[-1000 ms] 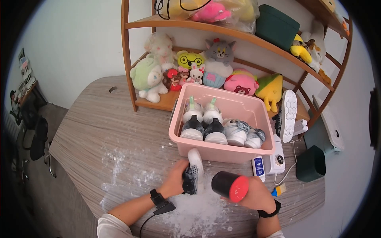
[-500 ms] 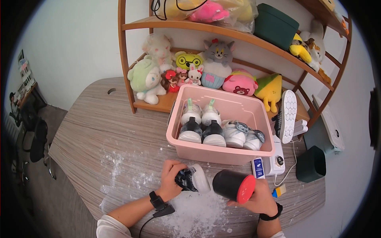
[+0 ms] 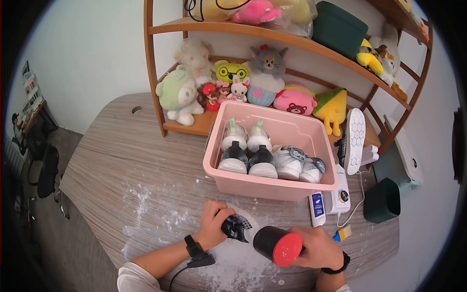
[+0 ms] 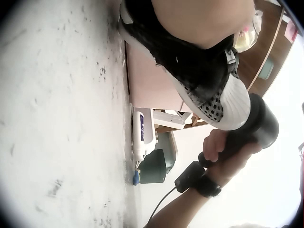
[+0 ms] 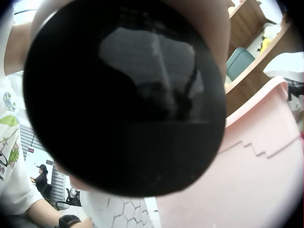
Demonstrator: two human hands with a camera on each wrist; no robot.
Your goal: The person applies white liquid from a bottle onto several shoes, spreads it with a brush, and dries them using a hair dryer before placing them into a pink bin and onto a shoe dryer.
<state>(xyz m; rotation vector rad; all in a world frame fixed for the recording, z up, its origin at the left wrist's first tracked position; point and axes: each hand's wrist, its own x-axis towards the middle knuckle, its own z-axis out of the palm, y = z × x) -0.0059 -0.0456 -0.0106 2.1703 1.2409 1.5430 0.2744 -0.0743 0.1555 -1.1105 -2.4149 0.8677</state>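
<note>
My left hand (image 3: 214, 220) grips a black-and-white checked sneaker (image 3: 238, 227) by its heel part, above the powder-strewn table in front of the pink bin. The shoe's pale toe points right, toward my other hand. In my right hand (image 3: 318, 246) is a black hair dryer (image 3: 267, 242) with a red end, gripped by its handle. Its dark barrel overlaps the toe in the head view. The left wrist view has the white toe cap (image 4: 233, 105) right beside the dryer's barrel (image 4: 263, 124). The barrel's dark round front fills much of the right wrist view.
Behind my hands, a pink bin (image 3: 272, 187) holds several shoes. White powder (image 3: 141, 199) lies across the table (image 3: 116, 146). To the right are a white-and-blue tube (image 3: 317, 209), a brush (image 3: 343, 233), a white device with an upright shoe (image 3: 355, 141), and a dark green bin (image 3: 382, 200).
My left hand has turned the sneaker from standing on end to lying tilted, toe rightward. The hair dryer has moved slightly left and down, closer to the toe.
</note>
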